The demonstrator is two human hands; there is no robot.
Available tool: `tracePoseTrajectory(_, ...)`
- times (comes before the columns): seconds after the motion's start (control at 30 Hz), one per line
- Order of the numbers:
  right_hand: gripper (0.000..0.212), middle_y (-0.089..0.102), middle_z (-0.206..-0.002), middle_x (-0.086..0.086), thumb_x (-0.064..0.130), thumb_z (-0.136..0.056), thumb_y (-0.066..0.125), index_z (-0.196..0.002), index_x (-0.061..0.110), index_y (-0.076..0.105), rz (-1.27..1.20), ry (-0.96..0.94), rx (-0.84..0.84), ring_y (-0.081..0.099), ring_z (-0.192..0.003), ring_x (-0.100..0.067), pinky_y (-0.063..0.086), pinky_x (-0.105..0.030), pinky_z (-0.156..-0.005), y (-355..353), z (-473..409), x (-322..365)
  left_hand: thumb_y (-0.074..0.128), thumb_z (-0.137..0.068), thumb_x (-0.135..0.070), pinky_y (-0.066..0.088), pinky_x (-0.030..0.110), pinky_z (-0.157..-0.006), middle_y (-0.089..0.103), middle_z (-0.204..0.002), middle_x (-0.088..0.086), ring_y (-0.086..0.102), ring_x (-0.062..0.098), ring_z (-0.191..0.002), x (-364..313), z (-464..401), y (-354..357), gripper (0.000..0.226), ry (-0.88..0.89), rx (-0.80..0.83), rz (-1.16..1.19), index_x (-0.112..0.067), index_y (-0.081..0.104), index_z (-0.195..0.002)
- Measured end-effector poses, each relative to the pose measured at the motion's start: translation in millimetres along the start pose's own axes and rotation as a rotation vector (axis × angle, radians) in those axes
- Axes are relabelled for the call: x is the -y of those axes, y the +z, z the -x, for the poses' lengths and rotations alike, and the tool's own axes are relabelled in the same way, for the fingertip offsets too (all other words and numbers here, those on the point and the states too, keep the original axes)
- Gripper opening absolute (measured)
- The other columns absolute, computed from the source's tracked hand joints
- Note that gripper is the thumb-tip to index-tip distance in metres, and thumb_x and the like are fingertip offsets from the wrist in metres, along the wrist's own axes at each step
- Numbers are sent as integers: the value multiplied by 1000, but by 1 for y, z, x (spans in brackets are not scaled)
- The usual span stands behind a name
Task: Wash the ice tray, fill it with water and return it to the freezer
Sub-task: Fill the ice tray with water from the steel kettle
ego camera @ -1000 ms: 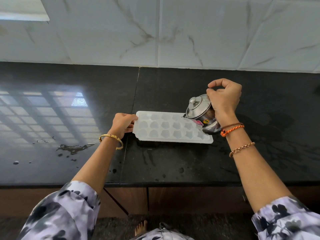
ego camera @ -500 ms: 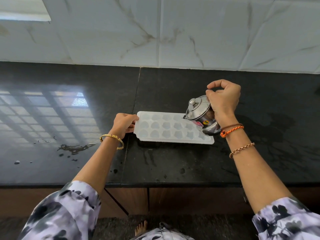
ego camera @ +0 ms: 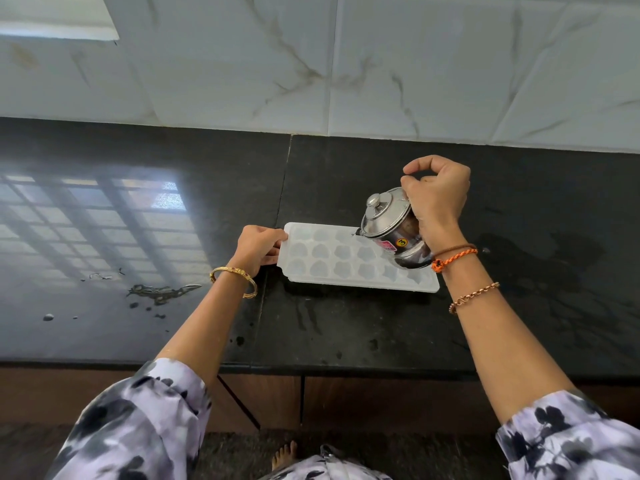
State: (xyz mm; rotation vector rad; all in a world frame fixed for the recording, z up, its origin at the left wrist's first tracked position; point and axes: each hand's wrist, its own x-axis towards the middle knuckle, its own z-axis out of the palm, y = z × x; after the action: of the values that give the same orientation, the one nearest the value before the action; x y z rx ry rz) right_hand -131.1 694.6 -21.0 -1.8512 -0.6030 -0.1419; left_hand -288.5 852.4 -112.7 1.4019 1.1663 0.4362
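Ice tray (ego camera: 349,259), white with rows of shaped cells, lies flat on the black tabletop (ego camera: 346,334), near the seam between the two stone slabs. Your left hand (ego camera: 258,249) grasps its short left end: the fingers are curled over the edge tab and the thumb lies along the rim, so this grip is closed on the tray. A gold bangle (ego camera: 233,280) sits on that wrist.

Your right hand (ego camera: 438,199) holds a small steel kettle (ego camera: 391,230) above the right part of the tray. The fingers wrap around the back of the kettle, where the handle is hidden, so I cannot tell exactly how they hold it; the forefinger and thumb make a loose ring above. The kettle is tilted to the left, its lid (ego camera: 384,206) with a round knob is on, and its spout points down to the upper row of cells. Whether water flows is too small to see. An orange thread band (ego camera: 453,258) and a copper chain bracelet (ego camera: 474,296) are on the right forearm.

Some water drops and a small puddle (ego camera: 162,291) lie on the left slab, well apart from the tray. White marble tiles (ego camera: 311,64) rise behind the tabletop.
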Motion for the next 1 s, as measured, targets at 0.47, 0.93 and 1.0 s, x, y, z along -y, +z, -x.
tracePoseTrajectory(0.47,17,62,-74,0,0,-78,63,-76,18,64,18,11,-5,59,-66,-12,54,-33,-78,3,-2,0,61,-85,-12,45,20,-48,54,-71,5,53,13,-61,0,-3,0,11,-17,6,-4,-8,58,-76)
tracePoseTrajectory(0.93,17,60,-67,3,0,-77,63,-76,16,65,7,-12,13,55,-56,-6,55,-33,-74,12,2,3,59,-86,-10,46,16,-41,56,-68,4,55,12,-58,-1,0,-1,8,-12,25,2,-5,59,-81)
tracePoseTrajectory(1.0,17,60,-66,2,-1,-76,63,-75,16,65,-4,-14,22,55,-57,-7,55,-33,-75,14,4,5,59,-86,-10,45,15,-40,55,-68,4,55,12,-58,-1,1,-1,7,-13,25,-1,-3,60,-85)
